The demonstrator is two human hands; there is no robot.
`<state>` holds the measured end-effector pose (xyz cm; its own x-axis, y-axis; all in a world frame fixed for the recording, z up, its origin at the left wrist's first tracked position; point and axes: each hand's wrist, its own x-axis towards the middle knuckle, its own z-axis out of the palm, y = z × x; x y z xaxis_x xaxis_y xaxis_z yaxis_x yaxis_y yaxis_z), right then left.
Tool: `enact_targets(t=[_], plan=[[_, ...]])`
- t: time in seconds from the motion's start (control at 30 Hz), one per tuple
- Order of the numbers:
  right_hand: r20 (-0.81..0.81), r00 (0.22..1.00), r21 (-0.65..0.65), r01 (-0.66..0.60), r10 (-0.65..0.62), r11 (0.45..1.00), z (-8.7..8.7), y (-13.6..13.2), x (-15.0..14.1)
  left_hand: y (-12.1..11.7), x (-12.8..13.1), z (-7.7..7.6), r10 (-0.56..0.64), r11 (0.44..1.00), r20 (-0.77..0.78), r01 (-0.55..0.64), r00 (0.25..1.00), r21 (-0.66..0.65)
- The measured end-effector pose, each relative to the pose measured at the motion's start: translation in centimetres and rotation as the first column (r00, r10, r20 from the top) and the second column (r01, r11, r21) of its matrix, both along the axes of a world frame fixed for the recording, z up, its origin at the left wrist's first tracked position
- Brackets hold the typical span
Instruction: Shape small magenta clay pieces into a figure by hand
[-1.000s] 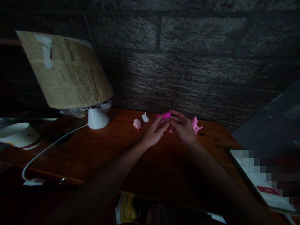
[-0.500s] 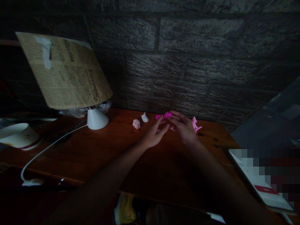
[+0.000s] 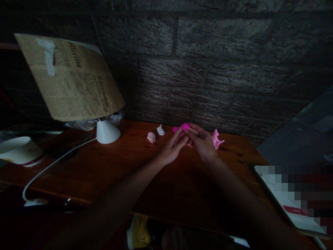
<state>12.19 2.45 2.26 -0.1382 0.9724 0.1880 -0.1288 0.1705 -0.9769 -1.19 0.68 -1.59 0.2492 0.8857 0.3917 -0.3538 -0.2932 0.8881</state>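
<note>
Slightly shifted leftward, my right hand (image 3: 204, 142) pinches a magenta clay-like lump (image 3: 185, 126) near the back edge of the brown wooden desk (image 3: 130, 149). I can't tell whether my left hand (image 3: 170, 148) grips it.

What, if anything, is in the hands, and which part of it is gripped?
A magenta clay-like lump, held at its near edge; the exact contacts are hidden.

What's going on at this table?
A person has both hands at a bright pink piece over the wooden table. The right hand pinches it; the left hand meets it, its grip partly hidden. A pale pink lump and a white piece lie to the left, a spiky pink piece to the right.
</note>
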Motion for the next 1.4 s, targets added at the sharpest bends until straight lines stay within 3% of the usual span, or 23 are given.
enact_targets(t=[0.3,0.47,0.67,0.87,1.03,1.27,1.4], plan=[[0.052,0.997,0.074,0.046,-0.05,0.996,-0.7,0.3,0.0,0.3,0.0,0.2,-0.036,0.979,0.158,0.067,0.987,-0.193],[0.103,0.993,0.128,0.051,-0.064,0.99,-1.1,0.2,0.0,0.2,-0.1,0.7,-0.024,0.974,0.197,0.068,0.98,-0.216],[0.16,0.985,0.141,0.037,-0.06,0.989,-1.3,0.1,0.0,0.1,-0.2,0.9,0.113,0.966,0.179,-0.065,0.977,-0.252],[0.217,0.976,0.144,-0.016,-0.016,0.989,-1.6,-0.1,-0.3,-0.2,0.0,0.9,0.093,0.976,0.123,-0.066,0.988,-0.206],[0.352,0.933,0.207,-0.007,-0.068,0.978,-2.0,-0.5,-0.5,-0.1,-0.2,0.7,0.059,0.98,0.122,-0.034,0.991,-0.195],[0.434,0.901,0.217,-0.082,-0.021,0.973,-1.9,-1.1,-1.0,1.2,-0.9,0.3,0.301,0.933,0.151,-0.258,0.942,-0.251],[0.404,0.907,0.304,-0.008,-0.121,0.953,-1.2,-1.1,-0.5,1.5,-1.4,0.7,0.301,0.898,0.221,-0.198,0.927,-0.393]])
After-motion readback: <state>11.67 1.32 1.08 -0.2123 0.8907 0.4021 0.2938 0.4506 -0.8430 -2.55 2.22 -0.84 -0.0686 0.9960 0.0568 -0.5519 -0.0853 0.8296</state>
